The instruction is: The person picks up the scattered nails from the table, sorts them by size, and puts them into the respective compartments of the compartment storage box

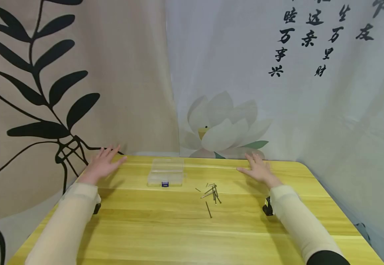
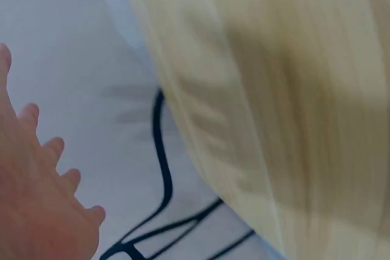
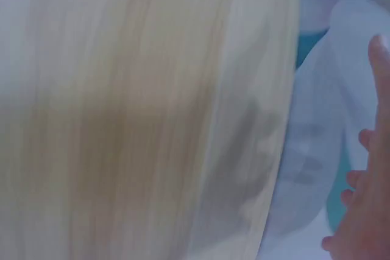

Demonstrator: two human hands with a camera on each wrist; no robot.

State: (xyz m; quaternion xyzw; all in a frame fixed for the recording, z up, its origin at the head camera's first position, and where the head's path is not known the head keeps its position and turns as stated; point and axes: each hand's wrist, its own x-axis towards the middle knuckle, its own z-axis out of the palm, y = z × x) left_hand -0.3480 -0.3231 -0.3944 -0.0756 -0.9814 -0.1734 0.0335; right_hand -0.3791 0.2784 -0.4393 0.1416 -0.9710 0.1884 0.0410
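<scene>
My left hand [image 1: 101,166] is held out over the table's far left, fingers spread and holding nothing. On the other side, my right hand [image 1: 258,170] reaches toward the far right edge, its fingers also spread around nothing. Between them sits a clear plastic box [image 1: 166,172] with a small blue latch at its front. A loose pile of nails [image 1: 213,192] lies right of the box, and a single nail [image 1: 208,209] lies nearer. Each wrist view shows its own hand, left [image 2: 46,193] and right [image 3: 368,193], apart from the tabletop, with shadows cast on the wood.
The yellow wooden table [image 1: 145,232] has a rounded far right corner. Behind it hangs a cloth backdrop [image 1: 138,73] printed with dark leaves, a pale lotus and black characters. A small black device [image 1: 267,207] is worn under the right wrist.
</scene>
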